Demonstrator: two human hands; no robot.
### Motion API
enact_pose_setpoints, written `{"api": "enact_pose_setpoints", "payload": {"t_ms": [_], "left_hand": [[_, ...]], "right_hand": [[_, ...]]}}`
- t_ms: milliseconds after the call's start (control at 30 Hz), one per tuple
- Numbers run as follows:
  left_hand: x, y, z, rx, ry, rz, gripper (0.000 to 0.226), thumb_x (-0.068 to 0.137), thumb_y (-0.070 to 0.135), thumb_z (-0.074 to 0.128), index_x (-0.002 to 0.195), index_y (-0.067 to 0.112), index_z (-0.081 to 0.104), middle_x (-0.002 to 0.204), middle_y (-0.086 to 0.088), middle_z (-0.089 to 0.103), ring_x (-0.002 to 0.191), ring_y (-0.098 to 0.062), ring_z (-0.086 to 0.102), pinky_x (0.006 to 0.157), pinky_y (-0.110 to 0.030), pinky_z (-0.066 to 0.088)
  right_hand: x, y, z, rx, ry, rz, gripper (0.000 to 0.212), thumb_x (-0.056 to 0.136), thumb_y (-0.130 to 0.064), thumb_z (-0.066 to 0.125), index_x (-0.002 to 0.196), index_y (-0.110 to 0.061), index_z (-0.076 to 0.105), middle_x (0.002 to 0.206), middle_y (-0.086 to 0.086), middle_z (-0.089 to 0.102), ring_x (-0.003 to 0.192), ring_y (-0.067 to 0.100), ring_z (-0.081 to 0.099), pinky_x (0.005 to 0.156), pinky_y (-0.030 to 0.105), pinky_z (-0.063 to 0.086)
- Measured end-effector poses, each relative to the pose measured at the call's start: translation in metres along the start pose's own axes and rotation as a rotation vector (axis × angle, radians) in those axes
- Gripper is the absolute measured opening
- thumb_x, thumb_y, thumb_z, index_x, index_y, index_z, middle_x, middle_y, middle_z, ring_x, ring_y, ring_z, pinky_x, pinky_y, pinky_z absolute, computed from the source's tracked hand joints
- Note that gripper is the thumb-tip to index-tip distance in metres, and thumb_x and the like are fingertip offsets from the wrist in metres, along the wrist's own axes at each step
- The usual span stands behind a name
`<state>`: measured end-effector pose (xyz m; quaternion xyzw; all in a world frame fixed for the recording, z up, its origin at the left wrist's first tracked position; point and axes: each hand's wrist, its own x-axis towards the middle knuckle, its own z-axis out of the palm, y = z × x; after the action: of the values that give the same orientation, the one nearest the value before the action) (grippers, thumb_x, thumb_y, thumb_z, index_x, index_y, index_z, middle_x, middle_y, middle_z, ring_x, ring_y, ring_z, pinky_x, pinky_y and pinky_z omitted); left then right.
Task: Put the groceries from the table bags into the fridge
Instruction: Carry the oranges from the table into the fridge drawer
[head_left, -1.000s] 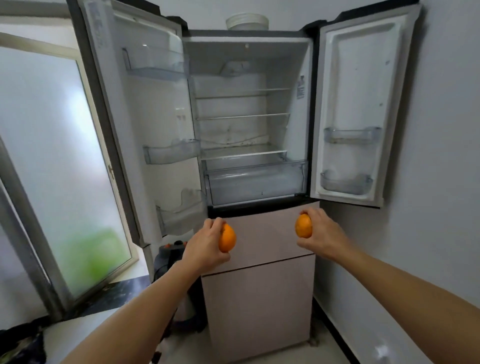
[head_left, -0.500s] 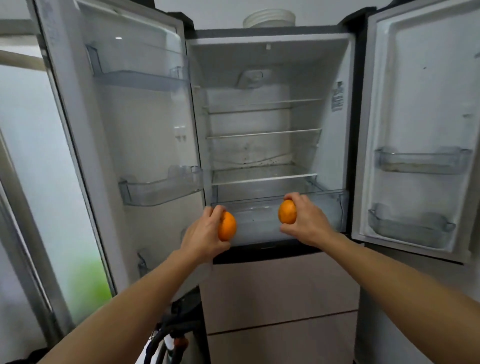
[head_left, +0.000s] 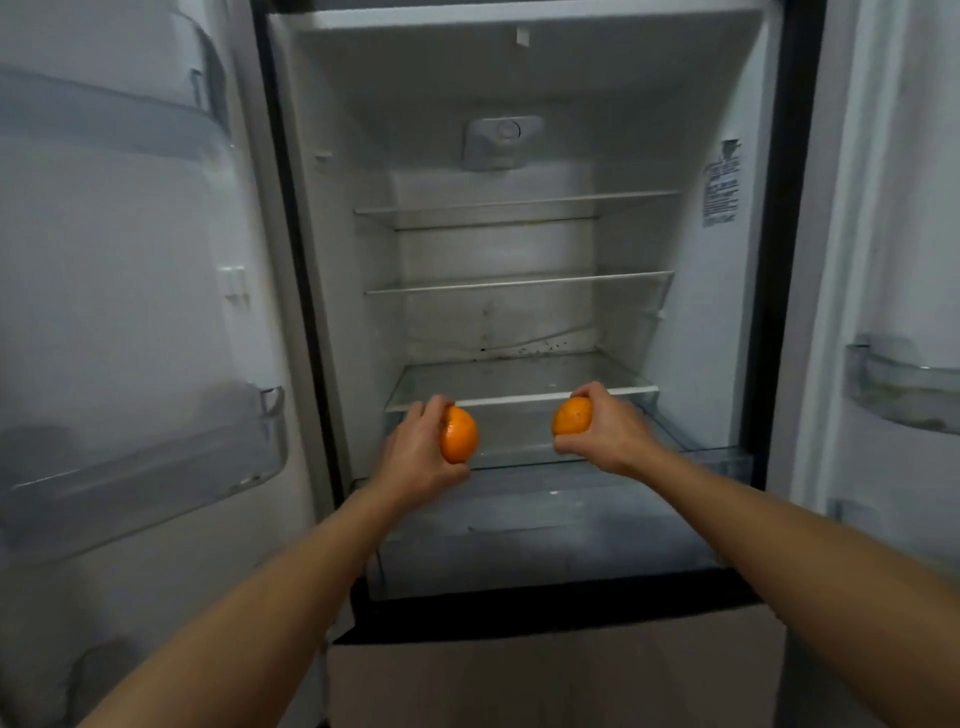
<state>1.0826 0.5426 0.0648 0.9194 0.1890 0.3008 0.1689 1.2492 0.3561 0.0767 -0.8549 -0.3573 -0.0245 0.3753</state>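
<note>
Two grips are full: left hand (head_left: 415, 460) holds a round orange fruit (head_left: 460, 434), right hand (head_left: 615, 437) a second round orange fruit (head_left: 571, 415); the white fridge (head_left: 693, 322) shows nothing stored (early, I judge).

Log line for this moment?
left hand grips round orange fruit | right hand grips second round orange fruit | both before lowest glass shelf of open white fridge
</note>
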Motion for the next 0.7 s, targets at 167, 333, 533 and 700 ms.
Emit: {"api": "enact_pose_setpoints", "payload": {"t_ms": [167,333,533,700], "left_hand": [[0.052,-0.009,0.033,0.057,-0.142,-0.105,0.079,0.063,0.028,0.084,0.130,0.018,0.044,0.124,-0.009,0.053,0.110,-0.028,0.054,0.089,-0.038,0.049],[0.087,-0.020,0.052,0.216,-0.522,-0.232,0.071,0.069,0.031,0.083,0.128,0.018,0.047,0.119,-0.005,0.055,0.096,-0.022,0.060,0.079,-0.035,0.052],[0.132,-0.017,0.072,0.404,-0.839,-0.321,0.061,0.072,0.030,0.082,0.119,0.012,0.048,0.081,-0.008,0.061,0.062,-0.021,0.056,0.062,-0.034,0.051],[0.158,-0.025,0.101,0.512,-0.891,-0.263,0.061,0.073,0.032,0.080,0.121,0.006,0.053,0.089,-0.010,0.060,0.054,-0.017,0.051,0.049,-0.027,0.045]], "right_hand": [[0.059,0.024,0.005,-0.173,-0.334,-0.004,0.065,0.064,-0.032,0.080,0.120,-0.017,0.050,0.113,0.007,0.056,0.093,0.022,0.058,0.066,0.033,0.053],[0.100,0.036,0.026,-0.327,-0.629,0.036,0.062,0.071,-0.030,0.079,0.122,-0.008,0.053,0.113,0.017,0.061,0.082,0.027,0.066,0.066,0.036,0.058],[0.142,0.037,0.061,-0.551,-0.783,0.039,0.071,0.071,-0.037,0.079,0.128,-0.008,0.046,0.114,0.019,0.062,0.089,0.031,0.069,0.078,0.040,0.059],[0.167,0.043,0.093,-0.687,-0.858,0.097,0.045,0.076,-0.037,0.076,0.099,-0.005,0.055,0.081,0.013,0.058,0.071,0.029,0.062,0.075,0.040,0.058]]}}
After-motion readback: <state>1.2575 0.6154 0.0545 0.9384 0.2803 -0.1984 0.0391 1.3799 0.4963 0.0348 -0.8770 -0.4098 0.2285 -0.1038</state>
